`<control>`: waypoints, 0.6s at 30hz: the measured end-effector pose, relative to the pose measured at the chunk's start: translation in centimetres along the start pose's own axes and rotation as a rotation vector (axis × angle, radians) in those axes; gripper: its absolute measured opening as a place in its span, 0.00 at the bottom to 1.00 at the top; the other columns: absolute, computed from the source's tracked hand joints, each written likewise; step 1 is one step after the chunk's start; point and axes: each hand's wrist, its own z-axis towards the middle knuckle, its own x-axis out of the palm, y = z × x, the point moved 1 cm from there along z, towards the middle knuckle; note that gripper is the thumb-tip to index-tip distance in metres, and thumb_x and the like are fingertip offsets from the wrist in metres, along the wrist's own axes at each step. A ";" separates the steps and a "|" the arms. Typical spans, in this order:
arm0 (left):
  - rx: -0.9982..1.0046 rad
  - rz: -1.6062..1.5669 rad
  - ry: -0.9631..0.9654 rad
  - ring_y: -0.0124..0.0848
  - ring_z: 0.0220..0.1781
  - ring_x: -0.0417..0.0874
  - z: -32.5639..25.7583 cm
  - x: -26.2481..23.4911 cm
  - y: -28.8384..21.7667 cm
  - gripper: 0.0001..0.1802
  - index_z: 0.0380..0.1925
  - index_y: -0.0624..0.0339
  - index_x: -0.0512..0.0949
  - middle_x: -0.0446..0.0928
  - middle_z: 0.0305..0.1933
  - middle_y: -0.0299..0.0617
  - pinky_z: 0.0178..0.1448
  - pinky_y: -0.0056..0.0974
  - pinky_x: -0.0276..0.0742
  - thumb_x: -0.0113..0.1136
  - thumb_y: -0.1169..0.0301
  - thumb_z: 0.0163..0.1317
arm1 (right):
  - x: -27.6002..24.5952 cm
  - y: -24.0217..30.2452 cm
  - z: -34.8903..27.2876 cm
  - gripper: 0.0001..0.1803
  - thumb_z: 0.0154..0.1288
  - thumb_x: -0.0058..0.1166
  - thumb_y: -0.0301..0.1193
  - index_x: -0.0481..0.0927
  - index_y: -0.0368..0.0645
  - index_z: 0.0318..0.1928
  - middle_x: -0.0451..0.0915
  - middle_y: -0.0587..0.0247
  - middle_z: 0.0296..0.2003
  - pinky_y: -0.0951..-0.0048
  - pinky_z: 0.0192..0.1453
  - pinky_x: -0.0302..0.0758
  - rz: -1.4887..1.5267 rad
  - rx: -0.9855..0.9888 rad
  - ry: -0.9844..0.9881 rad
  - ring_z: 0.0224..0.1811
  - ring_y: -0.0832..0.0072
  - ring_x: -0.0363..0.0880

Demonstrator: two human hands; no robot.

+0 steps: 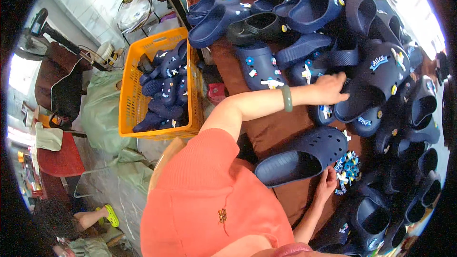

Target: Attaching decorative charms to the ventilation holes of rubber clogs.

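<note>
the plain navy clog [301, 157] lies on the brown-covered table [267, 133], right of centre in the frame, its opening toward the lower left and its toe toward the upper right. my right hand [326, 183] is curled narrow between that toe and a pile of blue, white and yellow charms [349, 167] — i can't tell if it pinches one. my left hand [329, 88], a green bangle [287, 98] on its wrist, reaches across with its fingers parted, at the edge of a big decorated clog [373, 82]; i can't tell whether they touch it. more clogs crowd the upper right and right of the frame, heaped and overlapping, boxing in my working space. left of centre, an orange crate [124, 109] stands full of navy clogs, with pale green sheeting [102, 114] beside it. at the lower left i see someone's foot in a lime-green shoe [112, 216] — well apart from the table.
</note>
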 end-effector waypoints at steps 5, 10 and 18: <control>-0.147 -0.143 0.022 0.56 0.42 0.80 0.4 0.3 -0.6 0.21 0.42 0.72 0.73 0.79 0.36 0.61 0.48 0.51 0.75 0.49 0.60 0.67 | -1.1 -2.5 -0.1 0.07 0.67 0.55 0.26 0.77 0.36 0.43 0.76 0.71 0.36 0.81 0.45 0.69 -0.021 -0.025 0.013 0.39 0.82 0.71; -0.156 -0.804 -0.009 0.31 0.32 0.79 1.0 -4.3 3.2 0.21 0.35 0.67 0.79 0.81 0.32 0.44 0.34 0.39 0.71 0.58 0.56 0.64 | -0.8 -0.7 -0.5 0.08 0.67 0.54 0.26 0.76 0.34 0.43 0.77 0.68 0.37 0.77 0.48 0.70 -0.142 -0.068 0.060 0.41 0.79 0.72; -0.492 -1.018 -0.414 0.38 0.38 0.85 1.3 -25.9 12.8 0.12 0.41 0.68 0.80 0.83 0.41 0.48 0.44 0.44 0.82 0.55 0.71 0.63 | -1.8 -3.7 -0.8 0.13 0.67 0.53 0.26 0.76 0.28 0.48 0.78 0.55 0.45 0.68 0.59 0.69 -0.121 0.004 0.018 0.49 0.68 0.75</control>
